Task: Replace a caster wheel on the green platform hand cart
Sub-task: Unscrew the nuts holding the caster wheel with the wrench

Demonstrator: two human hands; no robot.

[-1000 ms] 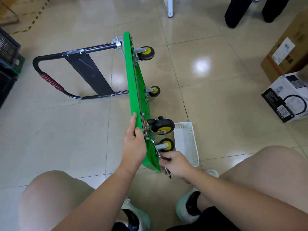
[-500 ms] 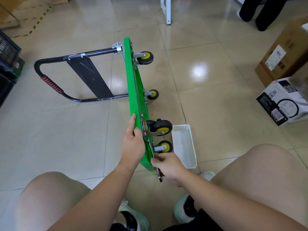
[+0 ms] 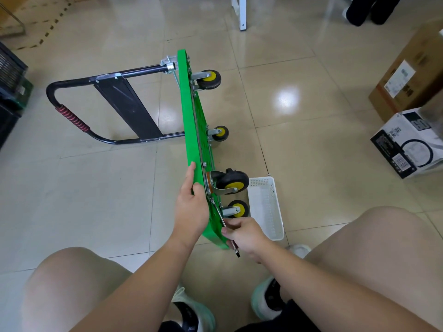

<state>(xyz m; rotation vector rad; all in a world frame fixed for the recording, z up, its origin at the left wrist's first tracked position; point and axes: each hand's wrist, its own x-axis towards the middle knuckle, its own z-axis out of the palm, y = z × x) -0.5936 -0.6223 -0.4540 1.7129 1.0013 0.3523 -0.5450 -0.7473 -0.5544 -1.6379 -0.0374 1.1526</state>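
The green platform cart (image 3: 191,121) stands on its long edge on the tiled floor, its black handle (image 3: 79,109) folded out to the left. Several black-and-yellow caster wheels stick out to the right. The nearest large swivel caster (image 3: 233,183) sits by my hands, with a smaller wheel (image 3: 237,208) just below it. My left hand (image 3: 191,209) grips the deck's near top edge, fingers laid over the green face. My right hand (image 3: 242,233) grips a thin metal wrench (image 3: 224,218) whose head reaches up toward the caster's mounting plate.
A white plastic basket (image 3: 267,207) lies on the floor right of the wheels. Cardboard box (image 3: 407,75) and a black-and-white carton (image 3: 407,144) stand at right. A white table leg (image 3: 239,13) and someone's dark legs are at the top. My knees frame the bottom.
My right hand has swung the wrench handle slightly along the deck's underside. The view has shifted a little; my left hand keeps its hold on the deck.
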